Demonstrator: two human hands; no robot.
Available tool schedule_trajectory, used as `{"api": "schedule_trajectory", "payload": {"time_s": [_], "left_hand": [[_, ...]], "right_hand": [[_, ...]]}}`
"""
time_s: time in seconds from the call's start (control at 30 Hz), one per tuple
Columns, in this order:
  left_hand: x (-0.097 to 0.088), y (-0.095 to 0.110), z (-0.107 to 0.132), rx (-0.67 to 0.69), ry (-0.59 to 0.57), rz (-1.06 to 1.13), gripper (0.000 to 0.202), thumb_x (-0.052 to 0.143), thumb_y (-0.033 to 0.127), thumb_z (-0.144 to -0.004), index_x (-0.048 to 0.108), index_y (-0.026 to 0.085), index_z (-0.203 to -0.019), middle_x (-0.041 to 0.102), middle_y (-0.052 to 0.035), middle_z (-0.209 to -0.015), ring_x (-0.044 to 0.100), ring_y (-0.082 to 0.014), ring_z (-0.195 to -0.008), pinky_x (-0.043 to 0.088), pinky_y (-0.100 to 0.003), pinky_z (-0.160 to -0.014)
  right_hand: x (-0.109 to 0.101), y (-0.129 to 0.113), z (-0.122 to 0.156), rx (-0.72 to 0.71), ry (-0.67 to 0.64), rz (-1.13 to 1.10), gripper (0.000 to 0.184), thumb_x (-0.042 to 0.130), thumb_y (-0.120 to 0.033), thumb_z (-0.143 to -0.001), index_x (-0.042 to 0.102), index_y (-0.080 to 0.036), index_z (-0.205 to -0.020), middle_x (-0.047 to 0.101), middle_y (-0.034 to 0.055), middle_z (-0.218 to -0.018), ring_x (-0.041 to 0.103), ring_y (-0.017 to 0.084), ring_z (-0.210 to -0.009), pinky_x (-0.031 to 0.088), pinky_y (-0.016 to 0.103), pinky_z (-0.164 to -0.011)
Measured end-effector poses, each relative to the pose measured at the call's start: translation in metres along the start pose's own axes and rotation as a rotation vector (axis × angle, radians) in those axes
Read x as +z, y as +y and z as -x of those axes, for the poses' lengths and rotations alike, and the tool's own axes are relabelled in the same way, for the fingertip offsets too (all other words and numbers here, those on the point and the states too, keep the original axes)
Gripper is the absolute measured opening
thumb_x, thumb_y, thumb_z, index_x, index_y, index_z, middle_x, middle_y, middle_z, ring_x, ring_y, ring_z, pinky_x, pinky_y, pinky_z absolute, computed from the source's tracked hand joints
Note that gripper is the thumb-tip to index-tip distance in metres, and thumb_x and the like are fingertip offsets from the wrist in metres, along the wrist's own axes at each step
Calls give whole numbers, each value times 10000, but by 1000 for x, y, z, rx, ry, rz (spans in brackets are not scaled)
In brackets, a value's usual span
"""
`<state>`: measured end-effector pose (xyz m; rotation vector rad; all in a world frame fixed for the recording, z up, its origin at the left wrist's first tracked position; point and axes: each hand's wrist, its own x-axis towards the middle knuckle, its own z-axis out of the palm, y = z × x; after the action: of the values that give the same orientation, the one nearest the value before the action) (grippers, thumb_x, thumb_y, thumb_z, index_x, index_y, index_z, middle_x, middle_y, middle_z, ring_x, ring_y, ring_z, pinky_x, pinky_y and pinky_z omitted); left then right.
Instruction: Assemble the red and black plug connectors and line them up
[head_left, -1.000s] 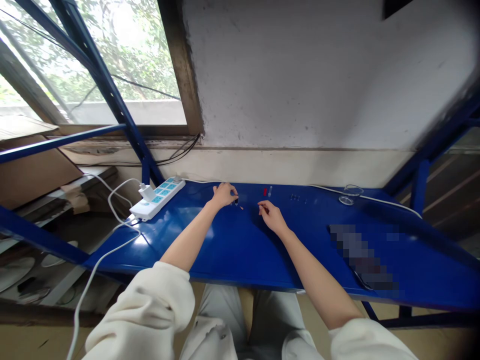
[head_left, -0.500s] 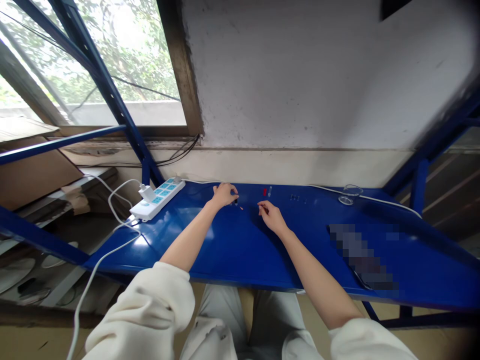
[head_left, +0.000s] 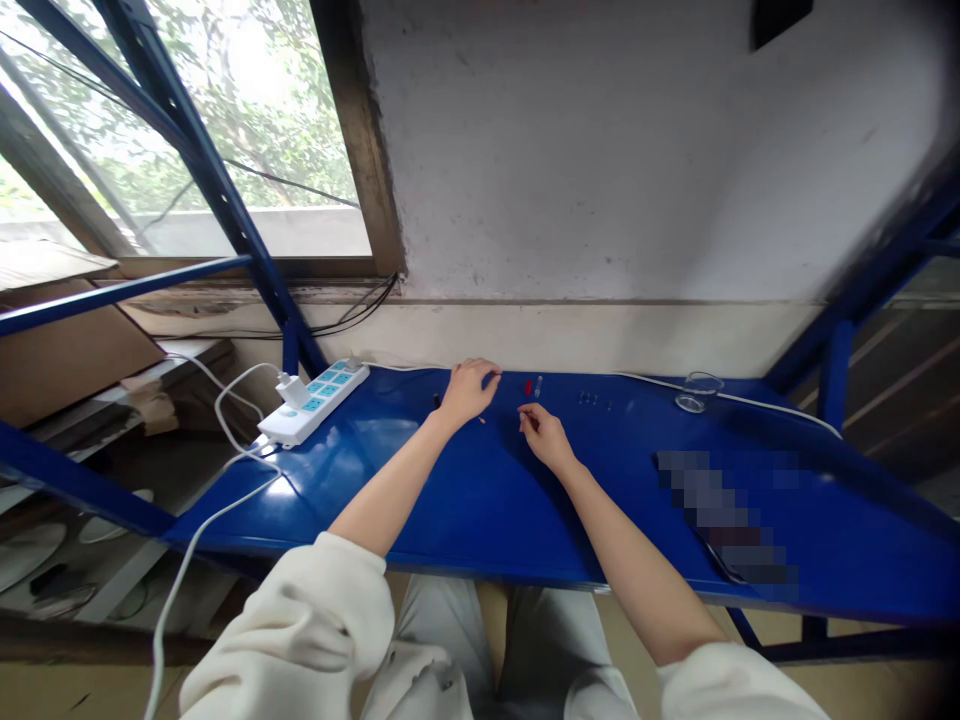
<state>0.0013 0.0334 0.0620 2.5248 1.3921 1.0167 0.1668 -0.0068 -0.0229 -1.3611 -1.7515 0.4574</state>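
Note:
My left hand (head_left: 471,390) is over the far middle of the blue table (head_left: 480,510), thumb and fingers apart, with nothing visible between them. Just left of its wrist stands a small dark piece (head_left: 436,400), partly hidden by the arm. A tiny reddish bit (head_left: 481,420) lies below the hand. My right hand (head_left: 544,435) hovers to the right with thumb and fingertips pinched together; whatever they hold is too small to make out. Beyond it lie a small red piece (head_left: 528,387) and a short clear tube (head_left: 538,385).
Several tiny clear pieces (head_left: 589,398) lie further right, then a clear round container (head_left: 691,402). A pixelated dark flat object (head_left: 724,520) is at the right. On the left is a white power strip (head_left: 319,400) with a cable. Blue frame posts (head_left: 836,375) flank the table.
My left hand has moved right and its fingers have parted. The dark piece that was by its fingertips is gone from there; one now shows left of the wrist. The right hand stays pinched.

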Motion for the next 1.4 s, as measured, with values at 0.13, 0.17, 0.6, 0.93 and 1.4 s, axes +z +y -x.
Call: {"api": "schedule_trajectory", "payload": {"time_s": [0.13, 0.17, 0.6, 0.93, 1.4], "left_hand": [[26, 17, 4, 61, -42, 85, 278, 416, 199, -801, 538, 183, -1051, 594, -56, -1015, 508, -172, -972, 371, -306, -873], [34, 20, 5, 38, -53, 89, 317, 414, 192, -796, 512, 180, -1098, 582, -64, -1044, 498, -179, -994, 375, -308, -876], [96, 21, -4, -162, -264, -150, 686, 387, 123, -746, 148, 259, -1375, 318, -120, -1351, 342, -286, -1170, 313, -455, -898], [96, 22, -16, -110, -177, -194, 277, 333, 113, -820, 537, 156, -1003, 579, -131, -975, 499, -245, -959, 377, -376, -815], [45, 25, 42, -297, 185, 499, 106, 539, 261, -736, 559, 172, -791, 603, -16, -727, 554, -100, -658, 451, -229, -641]], "right_hand": [[-4, 5, -2, 64, 130, 150, 271, 357, -255, -817, 549, -164, -985, 630, 68, -783, 585, 176, -693, 430, 281, -631], [-5, 6, -2, 70, 159, 197, 275, 363, -243, -810, 555, -158, -988, 630, 83, -829, 583, 187, -744, 432, 293, -662], [-10, 4, -1, 177, 128, 385, 376, 392, -193, -784, 519, -140, -1135, 532, 144, -1139, 476, 281, -1047, 398, 390, -802], [-5, 11, 0, 175, 117, 436, 377, 411, -229, -789, 526, -159, -1141, 525, 139, -1164, 461, 289, -1068, 386, 403, -830], [15, 29, -19, 283, -10, 494, 468, 337, -393, -855, 438, -177, -1257, 348, 151, -1350, 240, 303, -1265, 132, 562, -988]]}}
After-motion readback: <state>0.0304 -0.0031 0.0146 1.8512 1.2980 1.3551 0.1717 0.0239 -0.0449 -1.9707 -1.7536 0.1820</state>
